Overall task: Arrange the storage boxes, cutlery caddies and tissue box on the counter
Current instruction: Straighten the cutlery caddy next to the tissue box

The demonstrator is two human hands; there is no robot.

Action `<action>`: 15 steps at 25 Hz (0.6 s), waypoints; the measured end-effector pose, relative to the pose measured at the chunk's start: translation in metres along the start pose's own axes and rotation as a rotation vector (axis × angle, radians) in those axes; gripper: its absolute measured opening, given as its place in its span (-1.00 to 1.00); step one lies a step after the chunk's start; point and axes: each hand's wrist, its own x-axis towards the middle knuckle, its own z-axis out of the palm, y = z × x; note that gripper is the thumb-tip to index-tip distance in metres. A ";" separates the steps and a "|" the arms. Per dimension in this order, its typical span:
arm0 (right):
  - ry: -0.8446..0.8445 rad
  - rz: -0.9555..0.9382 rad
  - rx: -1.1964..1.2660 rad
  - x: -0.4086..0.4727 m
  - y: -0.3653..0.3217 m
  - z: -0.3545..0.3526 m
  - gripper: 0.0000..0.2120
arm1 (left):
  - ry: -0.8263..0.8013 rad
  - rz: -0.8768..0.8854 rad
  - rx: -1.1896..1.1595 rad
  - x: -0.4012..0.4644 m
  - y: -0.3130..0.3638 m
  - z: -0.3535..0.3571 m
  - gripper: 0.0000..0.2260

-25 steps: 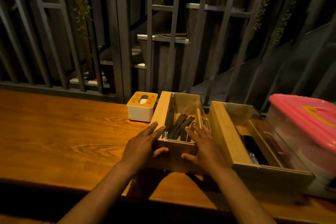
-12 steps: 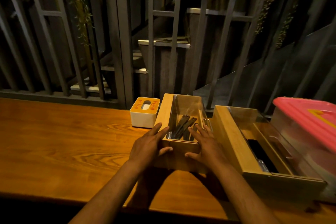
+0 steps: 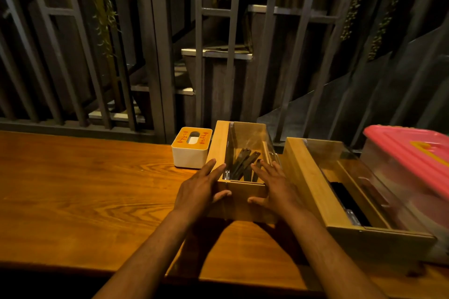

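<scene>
A wooden cutlery caddy (image 3: 245,192) with a clear lid and dark cutlery inside stands lengthwise on the wooden counter (image 3: 85,189). My left hand (image 3: 201,189) and my right hand (image 3: 274,189) clasp its near end, fingers laid along the top edges and thumbs on the front face. A white tissue box (image 3: 190,150) with an orange top sits just left of the caddy, at the back. A second, larger wooden caddy (image 3: 308,177) lies to the right. Beside it stands a clear storage box with a pink lid (image 3: 408,150).
A dark metal railing (image 3: 158,56) runs along the counter's far edge, with stairs and hanging plants behind it. The counter's front edge runs close below my forearms. Bare wood stretches to the left of the tissue box.
Both hands have stayed on the caddy's near end, and it has slid slightly away from me toward the railing. The view has tilted down a little.
</scene>
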 end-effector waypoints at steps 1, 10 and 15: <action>-0.003 0.003 0.000 0.001 -0.001 0.000 -0.11 | -0.002 0.000 0.000 0.001 0.000 -0.001 -0.34; -0.019 0.008 -0.044 0.000 -0.004 -0.003 -0.11 | -0.036 -0.019 0.052 0.000 0.006 -0.007 -0.34; -0.072 0.024 -0.131 -0.014 -0.019 -0.018 -0.10 | -0.060 -0.048 0.202 -0.003 0.016 -0.009 -0.38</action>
